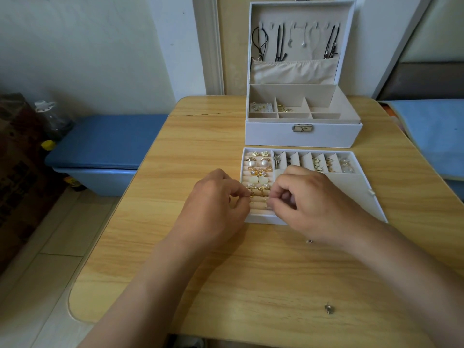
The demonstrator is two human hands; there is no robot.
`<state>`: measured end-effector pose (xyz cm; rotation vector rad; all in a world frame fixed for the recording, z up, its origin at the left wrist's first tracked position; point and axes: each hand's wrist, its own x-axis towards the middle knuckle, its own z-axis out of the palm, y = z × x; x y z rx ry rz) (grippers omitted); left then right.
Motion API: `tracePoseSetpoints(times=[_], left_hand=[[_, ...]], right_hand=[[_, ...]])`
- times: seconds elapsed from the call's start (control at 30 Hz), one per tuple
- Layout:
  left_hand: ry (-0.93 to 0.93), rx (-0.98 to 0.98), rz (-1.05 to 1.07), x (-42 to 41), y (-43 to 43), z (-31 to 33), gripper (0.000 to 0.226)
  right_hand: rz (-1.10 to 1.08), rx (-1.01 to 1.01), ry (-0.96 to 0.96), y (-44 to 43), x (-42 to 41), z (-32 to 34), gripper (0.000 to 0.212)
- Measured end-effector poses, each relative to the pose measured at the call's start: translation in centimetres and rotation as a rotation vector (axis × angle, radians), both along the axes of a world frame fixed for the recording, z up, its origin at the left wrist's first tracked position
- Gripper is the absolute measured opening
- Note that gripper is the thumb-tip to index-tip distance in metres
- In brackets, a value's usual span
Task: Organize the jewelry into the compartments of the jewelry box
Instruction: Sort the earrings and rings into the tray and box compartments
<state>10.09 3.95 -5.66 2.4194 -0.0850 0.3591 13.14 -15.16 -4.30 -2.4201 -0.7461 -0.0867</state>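
Nearest me, on the bare table (200,285), lay a loose metal stud (329,308). A bit further in was a second tiny piece (309,241), just by the right wrist. Neither was sorted yet; prob. parked there to stay within reach.

Past those, both hands worked over the tray (346,194), which sat on the table in front of the jewelry box. I'd guess it was set there so its padded rows (259,206) were easy to get at. The left hand (218,199) had its fingers curled, thumb & forefinger pinching a small gold piece (251,198) right at one of the lower rows. The right hand (311,199) was curled the same way, fingertips pressed together at the same row, v. close to the left ones. Whether it held anything I couldn't tell, too small. It looked like one hand steadied while the other pushed the piece into the slit, since such rolls prob. grip only what's pressed in.

The upper rows were filled w/ pearl and gold earrings (251,161), in pairs. Along the tray's far edge ran narrow slots (307,162), some w/ small bits in.

Beyond, the jewelry box (276,136) stood open, w/ a few items in the left & middle compartments of its back row. Necklaces (280,43) hung from hooks in the upright lid (347,54), prob. so the cords wouldn't tangle.
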Motion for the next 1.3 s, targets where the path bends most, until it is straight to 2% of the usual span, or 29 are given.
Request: tracePoseSetpoints(times=[0.2,0.6,0.73,0.93,1.17,1.3], left_hand=[[0.028,0.005,0.002,-0.1,0.1,0.3,0.008],[0.031,-0.026,-0.014,-0.1,0.0,0.2,0.011],[0.036,-0.031,-0.019,-0.2,0.1,0.2,0.011],[0.028,-0.022,-0.023,-0.1,-0.1,-0.1,0.01],[0.041,-0.03,-0.02,-0.1,0.1,0.1,0.011],[0.048,-0.031,-0.027,-0.1,0.2,0.1,0.011]], right_hand=[[0.023,0.076,-0.087,0.1,0.0,-0.8,0.011],[0.015,0.067,-0.215,0.4,-0.1,-1.4,0.01],[-0.009,0.051,-0.231,0.7,-0.4,-1.2,0.016],[-0.079,0.039,-0.191,1.5,-1.0,-0.8,0.01],[-0.044,-0.014,0.059,0.7,0.0,0.5,0.014],[-0.087,-0.07,0.041,1.1,-0.3,0.6,0.013]])
